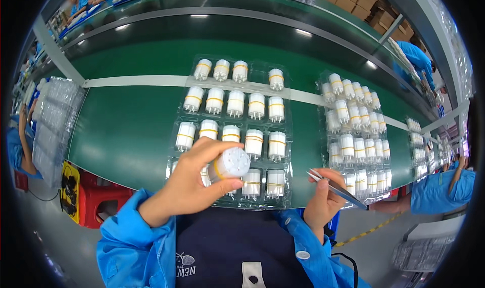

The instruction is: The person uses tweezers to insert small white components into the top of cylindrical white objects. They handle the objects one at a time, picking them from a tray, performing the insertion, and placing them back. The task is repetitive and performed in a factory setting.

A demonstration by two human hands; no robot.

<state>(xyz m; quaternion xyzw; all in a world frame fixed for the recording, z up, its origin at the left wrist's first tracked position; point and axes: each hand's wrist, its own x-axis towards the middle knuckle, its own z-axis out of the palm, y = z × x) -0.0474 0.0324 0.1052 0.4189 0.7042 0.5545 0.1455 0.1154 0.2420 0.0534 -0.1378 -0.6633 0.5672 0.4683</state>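
My left hand (189,179) is closed around a white cylindrical part (233,162) with a yellow band. Its end face, with small raised details too fine to make out, is turned up and to the right. A pair of tweezers (348,194) sits in my right hand (323,202); the slim tips stand slightly apart and point left, with nothing between them. Beneath my left hand lies a clear plastic tray (256,78) holding rows of similar banded white cylinders, most upright with pins at the lower end. One back-row pocket has no cylinder. My left hand hides some front pockets.
A second tray (328,159) of cylinders lies to the right on the green conveyor belt (126,116). Stacked clear trays (58,121) stand at the left, near a red stool (103,197). A co-worker's blue sleeve (439,192) is close at right. Metal frame posts rise on both sides.
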